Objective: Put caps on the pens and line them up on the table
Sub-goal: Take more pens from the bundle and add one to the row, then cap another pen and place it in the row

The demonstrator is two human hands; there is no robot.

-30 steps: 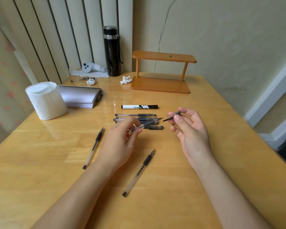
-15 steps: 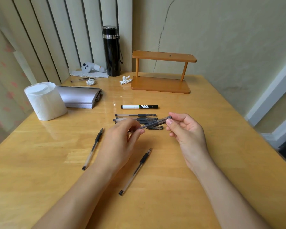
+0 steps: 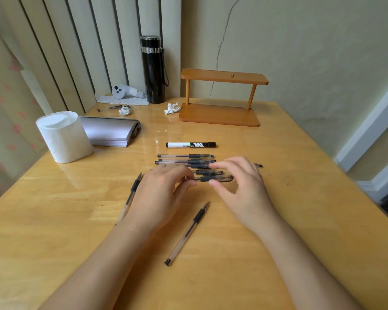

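A capped clear-barrelled gel pen with a black grip (image 3: 213, 178) lies level between the two hands, low over the light wooden desk (image 3: 300, 220). The left hand (image 3: 161, 195) pinches its barrel end between thumb and fingertips; the right hand (image 3: 240, 189) has its thumb under the capped end and its fingers spread loosely above, so whether it truly grips cannot be told. Just beyond the hands sits a row of capped clear pens (image 3: 185, 161) lying parallel, and beyond those a white marker with a black cap (image 3: 190, 144), its label printed with a large "M"; the smaller writing is unreadable. A loose clear cap (image 3: 258, 165) peeks out past the right fingers. Nearer than the hands, an uncapped clear pen (image 3: 187, 233) lies slanted between the forearms, and another uncapped pen (image 3: 132, 193) lies partly under the left hand.
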